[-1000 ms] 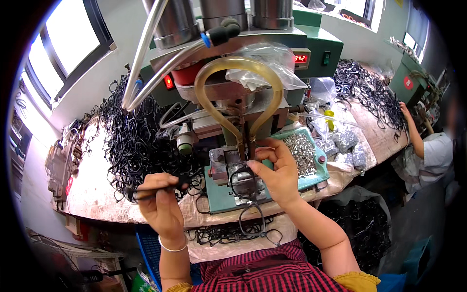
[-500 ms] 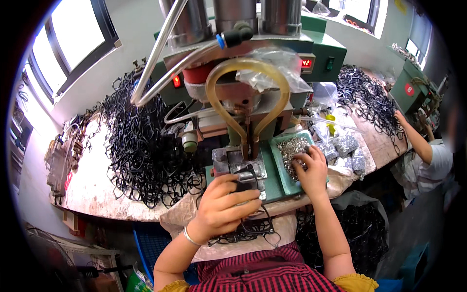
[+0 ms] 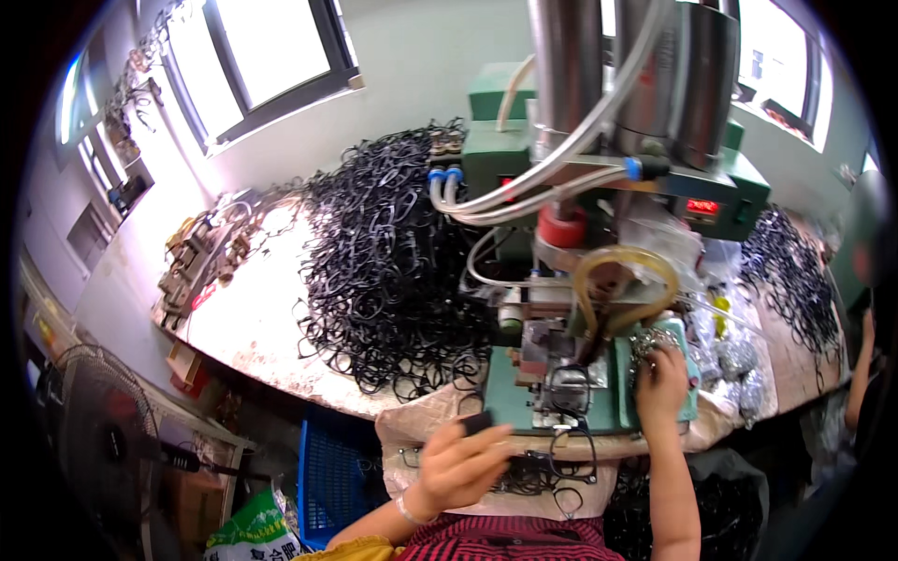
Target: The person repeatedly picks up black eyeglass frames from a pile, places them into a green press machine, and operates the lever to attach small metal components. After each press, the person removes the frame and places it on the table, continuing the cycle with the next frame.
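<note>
My left hand [image 3: 460, 469] is in front of the machine's green base, fingers stretched out. A black piece [image 3: 477, 423] covers or lies at its index fingertip; which of these I cannot tell. To its right, a thin black eyeglass frame [image 3: 593, 458] hangs over the front of the metal fixture [image 3: 567, 379], apart from the hand. My right hand [image 3: 662, 388] reaches into the green tray [image 3: 694, 365] of small shiny metal parts [image 3: 655, 342]. Its fingertips are dark and smeared, so any part between them cannot be made out.
The machine's curved yellowish tube [image 3: 625, 257] arches over the fixture. A large heap of black frames [image 3: 393, 271] covers the bench at left. Bags of metal parts [image 3: 737, 357] lie right of the tray. A blue crate [image 3: 341, 467] stands below the bench. Another person's arm [image 3: 859, 374] shows far right.
My view has turned left. My left hand has come away from the eyeglass frame at the fixture, back and to the left. My right hand stays at the tray, its fingers now lower among the parts.
</note>
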The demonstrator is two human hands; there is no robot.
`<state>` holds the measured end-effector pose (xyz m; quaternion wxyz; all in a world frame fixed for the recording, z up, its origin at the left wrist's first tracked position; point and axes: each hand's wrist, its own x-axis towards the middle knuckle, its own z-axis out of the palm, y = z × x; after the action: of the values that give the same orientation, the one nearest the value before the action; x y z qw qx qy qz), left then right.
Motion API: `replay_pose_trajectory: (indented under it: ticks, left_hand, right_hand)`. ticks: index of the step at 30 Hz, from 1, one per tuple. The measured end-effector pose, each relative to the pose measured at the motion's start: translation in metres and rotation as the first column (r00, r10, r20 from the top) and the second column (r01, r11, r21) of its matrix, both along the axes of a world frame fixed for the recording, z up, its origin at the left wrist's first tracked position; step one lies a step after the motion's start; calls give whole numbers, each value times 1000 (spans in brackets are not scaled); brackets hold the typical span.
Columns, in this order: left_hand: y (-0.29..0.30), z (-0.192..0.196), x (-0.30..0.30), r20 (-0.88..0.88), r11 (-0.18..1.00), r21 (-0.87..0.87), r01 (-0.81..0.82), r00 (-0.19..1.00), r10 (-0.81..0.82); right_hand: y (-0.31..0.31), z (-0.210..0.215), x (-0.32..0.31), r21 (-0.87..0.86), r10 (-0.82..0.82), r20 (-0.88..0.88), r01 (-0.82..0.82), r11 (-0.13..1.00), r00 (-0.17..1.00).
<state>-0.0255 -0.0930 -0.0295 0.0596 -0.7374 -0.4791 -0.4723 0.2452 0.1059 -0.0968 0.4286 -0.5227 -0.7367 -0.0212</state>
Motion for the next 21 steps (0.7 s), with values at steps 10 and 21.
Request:
replay_pose_trajectory:
  ticks: [10, 21]
  left_hand:
    - [105, 61, -137, -250, 752, 205, -627, 709, 660]
    - [84, 34, -143, -56, 706, 350, -616, 739, 672]
  right_hand:
    - [13, -10, -1, -113, 37, -889, -298, 948, 455]
    - [-72, 2, 53, -150, -168, -464, 109, 983, 870]
